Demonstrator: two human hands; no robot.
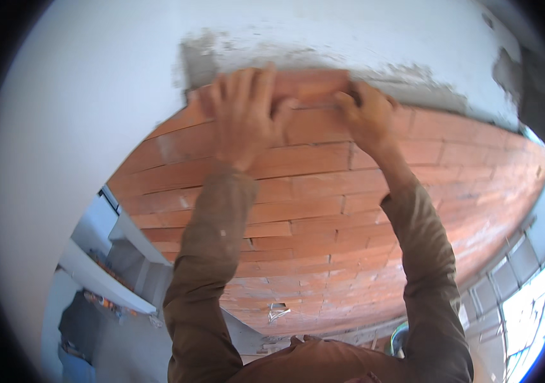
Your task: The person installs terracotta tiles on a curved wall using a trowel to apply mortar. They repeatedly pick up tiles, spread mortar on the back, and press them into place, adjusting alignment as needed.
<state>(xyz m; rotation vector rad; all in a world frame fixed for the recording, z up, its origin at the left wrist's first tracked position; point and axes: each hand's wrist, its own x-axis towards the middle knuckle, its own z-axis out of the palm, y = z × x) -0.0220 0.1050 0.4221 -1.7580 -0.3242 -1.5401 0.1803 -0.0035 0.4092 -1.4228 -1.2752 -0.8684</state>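
A reddish clay brick (314, 85) lies along the top course of a brick wall (323, 185), close under the white surface above. My left hand (243, 112) is on the brick's left part, its fingers reaching up over the face and its thumb apart along the lower edge. At the brick's right end, my right hand (368, 115) grips with bent fingers and the thumb in front. Some fingertips are hidden behind the brick, and motion blurs both hands slightly.
Grey mortar (412, 86) is smeared along the white surface (349, 32) above the bricks. A smooth white wall (36, 159) borders the left side. Below right are a green-rimmed bucket (400, 338) and a bright window (540, 319). Loose wires (277, 313) stick out of the wall low down.
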